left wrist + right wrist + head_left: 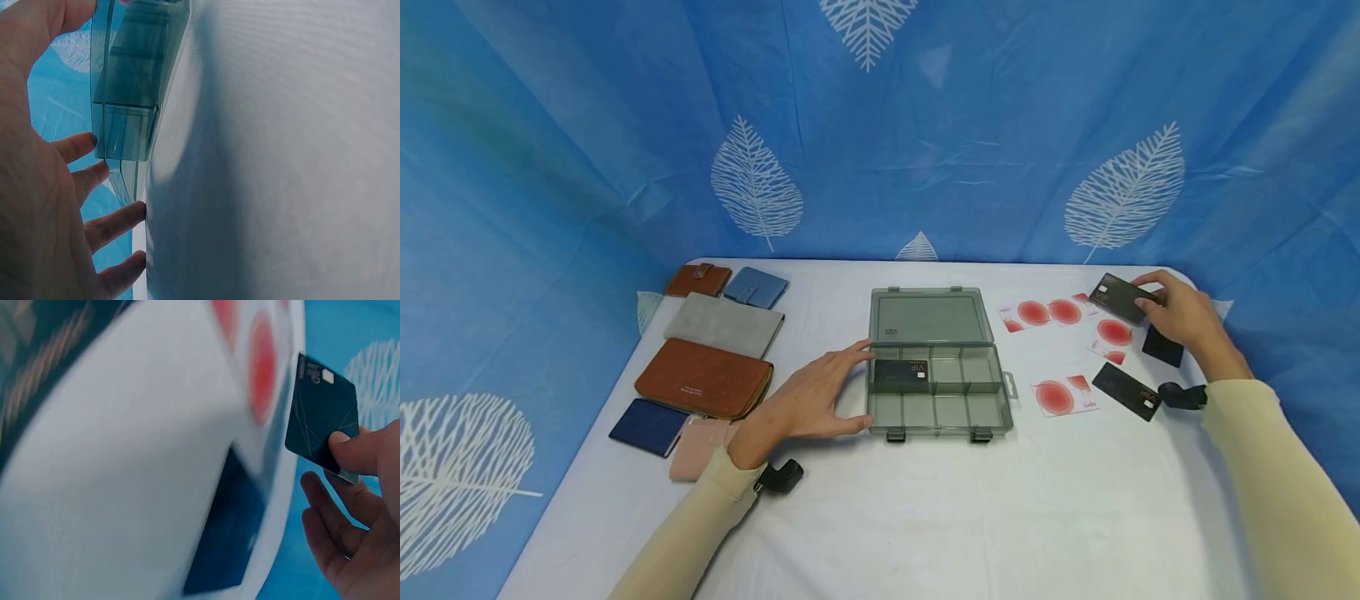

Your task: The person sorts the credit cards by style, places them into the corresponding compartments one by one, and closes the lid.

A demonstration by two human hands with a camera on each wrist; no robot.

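A smoky clear compartment box [977, 412] lies open mid-table, its lid [927, 316] flat behind it, with one black card [901, 372] in a back-left cell. My left hand [816, 394] rests open against the box's left side [128, 134], fingers straight. My right hand [1180, 315] at the far right pinches a black card [1118, 297] [322, 419] lifted off the cloth. Below it lie two more black cards [1126, 390] [1162, 347] and several white cards with red circles [1063, 396].
Several wallets lie at the table's left: brown [703, 377], grey [724, 323], blue [756, 287], small brown [697, 279], navy [648, 426], pink [697, 446]. A blue leaf-print curtain [880, 125] surrounds the white table [970, 517]. In the right wrist view a dark card [225, 534] lies near the table edge.
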